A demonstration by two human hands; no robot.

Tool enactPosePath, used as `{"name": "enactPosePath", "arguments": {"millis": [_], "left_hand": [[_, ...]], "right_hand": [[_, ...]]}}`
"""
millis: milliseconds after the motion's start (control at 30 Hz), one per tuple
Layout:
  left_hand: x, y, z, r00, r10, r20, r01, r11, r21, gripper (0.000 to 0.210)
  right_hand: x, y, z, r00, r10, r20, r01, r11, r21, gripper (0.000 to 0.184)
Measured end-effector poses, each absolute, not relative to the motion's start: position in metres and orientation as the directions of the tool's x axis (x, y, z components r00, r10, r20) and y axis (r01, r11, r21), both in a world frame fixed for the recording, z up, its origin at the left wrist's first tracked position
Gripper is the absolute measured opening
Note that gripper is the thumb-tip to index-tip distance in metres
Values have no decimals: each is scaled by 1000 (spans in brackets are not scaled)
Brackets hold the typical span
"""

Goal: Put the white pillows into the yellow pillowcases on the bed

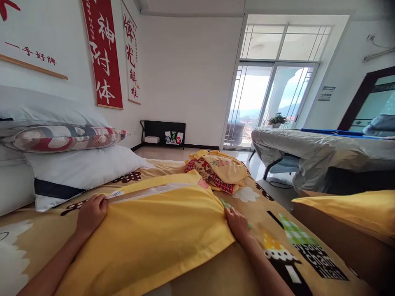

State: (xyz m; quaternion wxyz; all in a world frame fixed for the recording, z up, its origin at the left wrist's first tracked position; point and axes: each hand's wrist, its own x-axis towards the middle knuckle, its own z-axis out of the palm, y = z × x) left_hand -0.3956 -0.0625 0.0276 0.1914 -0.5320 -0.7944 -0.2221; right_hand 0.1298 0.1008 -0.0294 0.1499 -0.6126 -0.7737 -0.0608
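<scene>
A yellow cloth (154,230) with a white inner side along its far edge lies spread across the bed in front of me. It looks like a sewn cover or garment; I cannot tell which. My left hand (92,210) pinches its far left corner, beside a small white tag (115,194). On the right, my right hand (237,222) has its fingers closed on the cloth's side edge. A pink patch (203,183) shows near the far right corner. Just beyond lies a folded pile of yellow, beige and red-checked cloths (220,168), one bearing a carrot picture.
White pillows (89,168) and a patterned cushion (70,138) are stacked at left on the printed bedspread (265,205). A cardboard box (333,230) with yellow fabric (352,207) on it stands at right. Behind it is a plastic-covered table (308,150).
</scene>
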Motion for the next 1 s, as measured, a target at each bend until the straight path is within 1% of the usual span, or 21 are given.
{"name": "enactPosePath", "arguments": {"millis": [67,133,233,300,400,467,533,667,733,800,867,900,933,967,1000], "left_hand": [[-384,-65,7,-339,838,427,939,279,200,40],[-375,-65,-9,-340,871,354,931,259,258,37],[-369,-63,-17,-374,863,339,906,263,331,38],[-371,-60,-15,-379,882,281,889,262,376,44],[-377,-57,-14,-355,916,184,869,252,426,48],[-380,-57,-16,-356,914,197,867,244,435,43],[-382,-59,-19,-377,898,226,863,252,438,37],[-385,-64,-23,-416,884,214,857,303,416,32],[-384,-64,-17,-430,875,224,870,335,360,37],[-376,-64,-4,-445,868,220,880,379,285,46],[-357,-62,17,-444,865,233,892,402,207,47],[-344,-61,29,-412,871,268,909,374,182,45],[-328,-59,42,-347,884,315,936,308,168,43],[-310,-56,53,-246,900,359,966,198,164,41],[-291,-51,63,-116,914,390,984,53,167,40]], "right_hand": [[132,106,-40,-232,938,258,956,269,-118,32],[135,107,-44,-220,941,258,955,262,-141,36],[129,109,-27,-179,922,344,953,250,-173,59],[110,114,-5,-218,884,413,929,318,-190,67],[59,121,24,-365,784,501,843,507,-179,62],[17,121,27,-445,721,531,782,602,-162,55],[-22,114,13,-494,690,530,744,650,-152,49],[-60,93,-30,-527,677,515,731,669,-132,43],[-55,87,-40,-523,678,517,738,664,-124,41],[-44,86,-39,-524,681,511,743,659,-116,40],[-33,87,-34,-527,685,502,749,654,-106,38],[-30,88,-31,-528,688,498,753,651,-100,38],[-29,88,-29,-528,690,495,756,648,-95,37],[-29,88,-28,-528,692,493,759,645,-91,37],[-30,87,-28,-528,693,491,762,642,-88,36]]}}
